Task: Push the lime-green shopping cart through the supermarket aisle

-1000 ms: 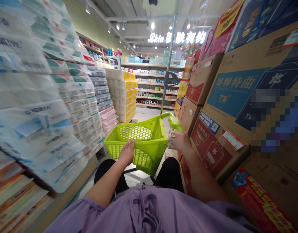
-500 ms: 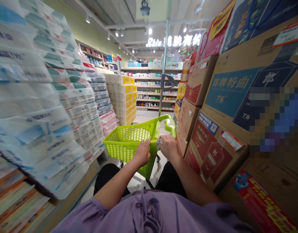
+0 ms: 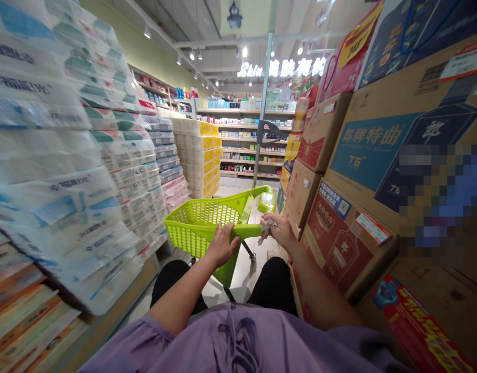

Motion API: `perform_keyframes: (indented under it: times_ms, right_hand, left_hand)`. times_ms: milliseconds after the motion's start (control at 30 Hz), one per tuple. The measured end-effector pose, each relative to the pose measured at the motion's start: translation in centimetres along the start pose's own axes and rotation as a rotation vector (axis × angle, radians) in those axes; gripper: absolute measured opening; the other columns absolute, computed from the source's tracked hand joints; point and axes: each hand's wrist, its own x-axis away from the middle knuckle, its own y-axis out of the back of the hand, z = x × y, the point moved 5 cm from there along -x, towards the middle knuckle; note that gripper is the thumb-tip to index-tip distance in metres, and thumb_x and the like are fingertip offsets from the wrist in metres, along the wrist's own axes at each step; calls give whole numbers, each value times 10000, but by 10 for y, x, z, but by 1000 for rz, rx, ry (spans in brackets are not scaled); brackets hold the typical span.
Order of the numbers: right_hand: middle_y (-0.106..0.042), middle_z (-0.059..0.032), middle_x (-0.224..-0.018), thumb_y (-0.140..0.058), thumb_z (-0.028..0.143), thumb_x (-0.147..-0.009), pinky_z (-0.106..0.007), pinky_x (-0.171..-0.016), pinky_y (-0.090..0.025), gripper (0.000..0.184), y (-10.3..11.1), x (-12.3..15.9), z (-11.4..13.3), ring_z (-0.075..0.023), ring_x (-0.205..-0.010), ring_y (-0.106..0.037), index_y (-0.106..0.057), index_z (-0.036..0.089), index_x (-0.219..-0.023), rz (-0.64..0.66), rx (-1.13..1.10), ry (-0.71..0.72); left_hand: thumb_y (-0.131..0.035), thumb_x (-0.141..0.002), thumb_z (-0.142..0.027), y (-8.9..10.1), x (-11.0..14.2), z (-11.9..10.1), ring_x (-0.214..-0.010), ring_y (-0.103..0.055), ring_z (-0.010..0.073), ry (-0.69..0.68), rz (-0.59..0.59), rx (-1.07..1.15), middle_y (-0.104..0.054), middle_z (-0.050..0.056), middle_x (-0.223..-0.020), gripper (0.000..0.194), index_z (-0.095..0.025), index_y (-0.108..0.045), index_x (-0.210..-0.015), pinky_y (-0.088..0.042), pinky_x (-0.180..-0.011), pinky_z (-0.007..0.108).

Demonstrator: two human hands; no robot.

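A lime-green shopping cart (image 3: 195,241) with a perforated basket stands right in front of my body, turned slightly to the left. My left hand (image 3: 221,246) grips its near rim, fingers over the top edge and the thumb on the near side. In my right hand (image 3: 283,233) is a crumpled white tissue (image 3: 266,229), pinched at the near end of the cart's green handle arm (image 3: 249,231). Whether the fingers also touch the handle under the tissue, I cannot tell. The inside of the basket shows only in part.
Tall stacks of wrapped tissue packs (image 3: 67,150) line the left side. Cardboard liquor cartons (image 3: 372,150) are piled close on the right. A metal signpost (image 3: 263,103) rises beyond the cart. Shelves of small goods (image 3: 246,137) stand across the aisle's far end.
My right hand has shifted a little to the right with the tissue, which now shows more. The cart's handle has swung slightly toward me. My left hand stays at the rim, slightly further left.
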Motion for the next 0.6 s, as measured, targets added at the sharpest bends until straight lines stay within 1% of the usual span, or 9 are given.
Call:
perform_keyframes:
  times_ms: [67, 167, 233, 300, 333, 400, 467, 533, 600]
  right_hand:
    - [-682, -25, -968, -406, 151, -639, -314, -730, -560, 338, -12, 2, 2, -178, -874, -643, -674, 207, -837, -22, 20, -25]
    - [-694, -16, -939, -412, 78, -626, -321, -862, -515, 381, -32, 1, 17, -176, -933, -626, -684, 224, -849, 10, 197, 59]
    - [-695, -33, -964, -424, 42, -627, -326, -896, -493, 405, -47, 1, 28, -187, -963, -614, -685, 222, -879, 29, 286, 112]
    - [-690, -53, -1001, -436, 22, -633, -329, -911, -484, 428, -61, 4, 37, -196, -988, -602, -677, 217, -928, 41, 328, 154]
    - [-685, -58, -1026, -442, 18, -638, -331, -924, -479, 443, -68, 6, 41, -199, -1009, -593, -671, 218, -961, 51, 338, 179]
    - [-672, -62, -1084, -456, 21, -657, -337, -956, -466, 467, -81, 11, 49, -202, -1053, -577, -657, 226, -1026, 89, 341, 253]
    - [-659, -65, -1138, -466, 38, -695, -349, -988, -450, 460, -90, 16, 53, -202, -1088, -567, -646, 231, -1071, 134, 330, 348]
    - [-653, -75, -1166, -470, 53, -727, -364, -1013, -435, 434, -91, 15, 51, -201, -1109, -568, -644, 225, -1086, 153, 328, 417]
    - [-653, -88, -1178, -474, 46, -726, -382, -1032, -423, 429, -84, 8, 42, -204, -1140, -562, -647, 211, -1082, 116, 337, 401]
  left_hand:
    - [-380, -931, -428, 5, -3, 10, -1458, -131, 307, 18, 28, 30, -412, 118, -1460, 504, -171, -368, -1365, -166, -1181, 538]
    - [-358, -936, -457, 16, -10, 28, -1450, -181, 285, 75, 47, 47, -441, 92, -1441, 468, -200, -415, -1323, -176, -1185, 509]
    - [-310, -952, -432, 23, -15, 36, -1428, -251, 262, 143, 22, 38, -479, 82, -1410, 419, -208, -457, -1274, -210, -1176, 495]
    - [-233, -974, -366, 30, -19, 37, -1372, -359, 231, 196, -13, 4, -535, 81, -1352, 394, -204, -503, -1211, -230, -1168, 487]
    - [-197, -980, -331, 34, -20, 33, -1338, -406, 219, 203, -28, -20, -560, 80, -1323, 405, -203, -525, -1180, -233, -1164, 488]
    - [-163, -985, -288, 39, -21, 16, -1281, -467, 211, 170, -44, -79, -599, 76, -1275, 435, -206, -565, -1130, -244, -1150, 496]
    - [-198, -986, -301, 45, -19, -6, -1243, -495, 227, 120, -68, -146, -638, 76, -1213, 422, -216, -590, -1115, -310, -1104, 490]
    - [-213, -989, -296, 52, -17, -27, -1141, -561, 212, 73, -85, -180, -669, 73, -1150, 419, -211, -606, -1105, -341, -1079, 447]
    - [-191, -995, -294, 58, -15, -41, -1083, -590, 210, 67, -85, -211, -680, 73, -1133, 445, -209, -606, -1130, -372, -1038, 425]
